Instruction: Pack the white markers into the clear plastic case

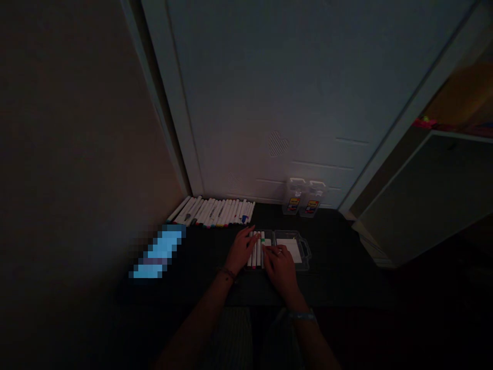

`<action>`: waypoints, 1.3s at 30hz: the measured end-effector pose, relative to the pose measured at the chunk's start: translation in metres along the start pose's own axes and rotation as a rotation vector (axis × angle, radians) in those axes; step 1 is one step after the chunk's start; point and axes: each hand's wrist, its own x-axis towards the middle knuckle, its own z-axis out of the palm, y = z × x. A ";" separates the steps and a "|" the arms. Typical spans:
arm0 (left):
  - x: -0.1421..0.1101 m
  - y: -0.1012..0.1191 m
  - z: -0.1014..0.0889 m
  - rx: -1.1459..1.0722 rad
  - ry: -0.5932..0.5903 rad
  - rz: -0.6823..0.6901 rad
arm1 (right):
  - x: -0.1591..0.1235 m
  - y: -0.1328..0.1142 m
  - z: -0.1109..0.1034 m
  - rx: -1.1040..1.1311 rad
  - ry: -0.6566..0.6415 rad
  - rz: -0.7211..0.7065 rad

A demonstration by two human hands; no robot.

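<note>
A clear plastic case [305, 262] lies unfolded on the dark table, with several white markers [254, 255] side by side in its left half. Over the left edge of that row rests my left hand [241, 250], its fingers stretched out and touching the markers near their upper ends. My right hand [282, 267] is at the right end of the row, fingers bent and closed at a white marker with a green band [263, 240]. Its fingertips are partly hidden in the dim light. A white insert [295, 251] shows in the case's right half.
A long row of white markers [215, 211] lies along the back left. Two upright clear cases with labels [292, 200] stand against the white panel. At the left of the dark table [339, 277] is a blurred, bright phone-like screen [162, 252].
</note>
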 end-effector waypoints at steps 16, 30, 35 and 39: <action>0.000 0.001 -0.001 0.041 -0.062 -0.015 | 0.000 -0.006 -0.007 0.018 -0.016 -0.145; 0.000 0.004 -0.002 0.026 -0.068 -0.004 | 0.000 -0.005 -0.007 0.013 -0.039 -0.119; 0.001 0.002 -0.005 -0.010 -0.071 0.022 | -0.001 -0.004 -0.008 0.005 -0.031 -0.116; 0.001 -0.001 -0.009 -0.035 -0.081 0.037 | -0.001 -0.001 -0.007 0.000 0.038 -0.043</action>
